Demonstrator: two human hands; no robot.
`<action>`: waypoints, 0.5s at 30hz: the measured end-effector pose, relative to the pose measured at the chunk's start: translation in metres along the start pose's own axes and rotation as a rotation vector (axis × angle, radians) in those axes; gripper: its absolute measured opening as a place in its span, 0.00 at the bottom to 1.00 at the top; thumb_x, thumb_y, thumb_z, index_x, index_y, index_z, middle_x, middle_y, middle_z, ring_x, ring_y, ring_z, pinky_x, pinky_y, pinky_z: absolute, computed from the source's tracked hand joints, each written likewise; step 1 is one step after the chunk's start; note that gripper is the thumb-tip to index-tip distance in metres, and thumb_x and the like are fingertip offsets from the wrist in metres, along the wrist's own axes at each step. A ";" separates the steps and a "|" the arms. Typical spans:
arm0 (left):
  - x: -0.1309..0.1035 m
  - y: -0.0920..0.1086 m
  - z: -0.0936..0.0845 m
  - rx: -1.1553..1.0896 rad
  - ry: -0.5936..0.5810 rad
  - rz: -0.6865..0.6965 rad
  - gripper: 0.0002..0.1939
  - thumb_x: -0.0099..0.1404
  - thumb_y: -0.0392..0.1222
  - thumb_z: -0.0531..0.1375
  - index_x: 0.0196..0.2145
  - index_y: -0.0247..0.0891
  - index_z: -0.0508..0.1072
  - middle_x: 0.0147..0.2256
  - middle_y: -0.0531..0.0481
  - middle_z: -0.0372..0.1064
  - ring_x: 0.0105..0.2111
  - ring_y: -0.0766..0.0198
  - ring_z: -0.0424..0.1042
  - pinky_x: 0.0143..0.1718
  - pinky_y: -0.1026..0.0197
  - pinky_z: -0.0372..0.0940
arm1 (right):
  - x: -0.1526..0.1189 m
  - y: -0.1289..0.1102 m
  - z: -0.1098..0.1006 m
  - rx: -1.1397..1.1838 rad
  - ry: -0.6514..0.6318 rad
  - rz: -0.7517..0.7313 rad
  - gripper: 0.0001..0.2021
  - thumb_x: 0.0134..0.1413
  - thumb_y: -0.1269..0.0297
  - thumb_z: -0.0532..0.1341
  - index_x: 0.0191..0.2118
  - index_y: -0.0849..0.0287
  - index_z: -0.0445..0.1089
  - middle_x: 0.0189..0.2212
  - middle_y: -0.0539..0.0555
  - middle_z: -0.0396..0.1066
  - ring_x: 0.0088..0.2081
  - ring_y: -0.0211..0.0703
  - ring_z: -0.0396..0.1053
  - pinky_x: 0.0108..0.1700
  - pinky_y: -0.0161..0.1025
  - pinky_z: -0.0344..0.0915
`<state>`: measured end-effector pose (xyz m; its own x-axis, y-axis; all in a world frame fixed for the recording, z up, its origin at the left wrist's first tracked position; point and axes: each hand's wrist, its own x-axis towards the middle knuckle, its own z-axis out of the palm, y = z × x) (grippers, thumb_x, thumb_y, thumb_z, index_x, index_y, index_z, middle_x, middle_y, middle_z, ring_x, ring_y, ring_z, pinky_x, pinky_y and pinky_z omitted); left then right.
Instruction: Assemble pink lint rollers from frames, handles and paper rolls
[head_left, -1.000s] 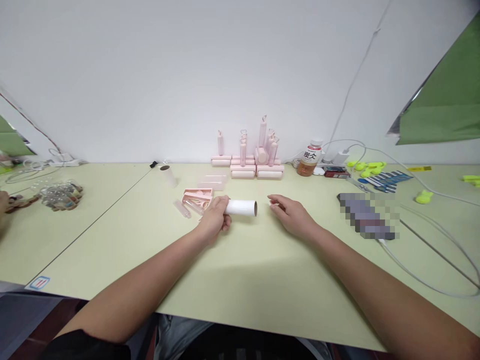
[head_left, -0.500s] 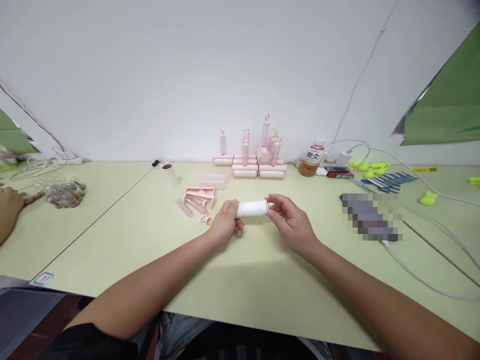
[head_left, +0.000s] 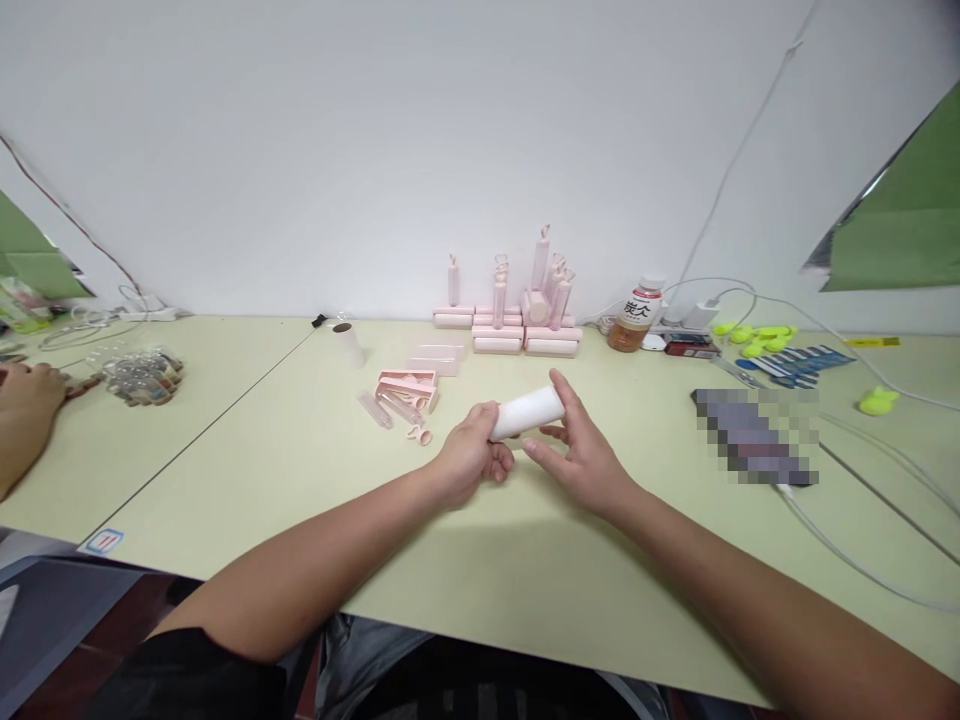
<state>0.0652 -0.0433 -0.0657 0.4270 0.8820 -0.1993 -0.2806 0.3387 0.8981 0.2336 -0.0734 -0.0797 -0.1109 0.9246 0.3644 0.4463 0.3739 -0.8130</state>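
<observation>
My left hand grips the left end of a smooth white paper roll, which tilts up toward the right above the table. Around the roll's right end, my right hand is open, its thumb apart from the other fingers. The index finger lies at that end, apparently touching it. To the left on the table is a pink plastic case with small pink parts in it. Clear tubes and a pink clip-like piece lie beside it. Behind these are clear plastic covers.
Pink lint rollers are stacked against the wall. A white roll with a brown core stands at the left. A drink bottle and a phone with its cable are on the right. A co-worker's hand is at far left.
The roll's right end has swung upward, so it tilts more. My right thumb has come away from that end and the hand has opened. The view has shifted slightly.
</observation>
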 end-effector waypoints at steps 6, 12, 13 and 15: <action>0.000 -0.001 0.002 -0.033 -0.027 0.045 0.17 0.67 0.55 0.56 0.43 0.38 0.63 0.34 0.50 0.69 0.20 0.70 0.69 0.17 0.68 0.60 | 0.001 -0.004 -0.005 -0.218 0.158 -0.142 0.47 0.58 0.53 0.61 0.70 0.46 0.25 0.70 0.63 0.31 0.67 0.62 0.46 0.60 0.64 0.58; -0.005 -0.005 0.007 0.134 -0.181 -0.061 0.21 0.68 0.59 0.52 0.45 0.37 0.62 0.38 0.44 0.70 0.23 0.67 0.72 0.22 0.64 0.65 | 0.003 -0.007 -0.007 -0.434 0.054 -0.158 0.45 0.47 0.51 0.68 0.68 0.49 0.47 0.67 0.63 0.33 0.67 0.70 0.41 0.61 0.65 0.54; -0.007 -0.005 0.008 0.205 -0.238 -0.069 0.23 0.68 0.61 0.51 0.45 0.37 0.61 0.37 0.45 0.70 0.25 0.65 0.73 0.22 0.64 0.65 | 0.004 -0.007 -0.008 -0.428 0.057 -0.130 0.45 0.45 0.51 0.68 0.67 0.50 0.49 0.67 0.64 0.34 0.67 0.70 0.43 0.61 0.64 0.54; -0.011 -0.003 0.009 0.374 -0.336 -0.028 0.25 0.67 0.64 0.49 0.44 0.37 0.62 0.35 0.46 0.69 0.25 0.63 0.74 0.21 0.64 0.64 | 0.005 -0.005 -0.012 -0.390 0.087 -0.083 0.44 0.44 0.51 0.68 0.66 0.53 0.51 0.64 0.65 0.40 0.65 0.67 0.46 0.61 0.62 0.54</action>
<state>0.0689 -0.0565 -0.0627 0.7005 0.6992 -0.1428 0.0355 0.1658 0.9855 0.2415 -0.0712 -0.0686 -0.0925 0.8768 0.4718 0.7439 0.3758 -0.5526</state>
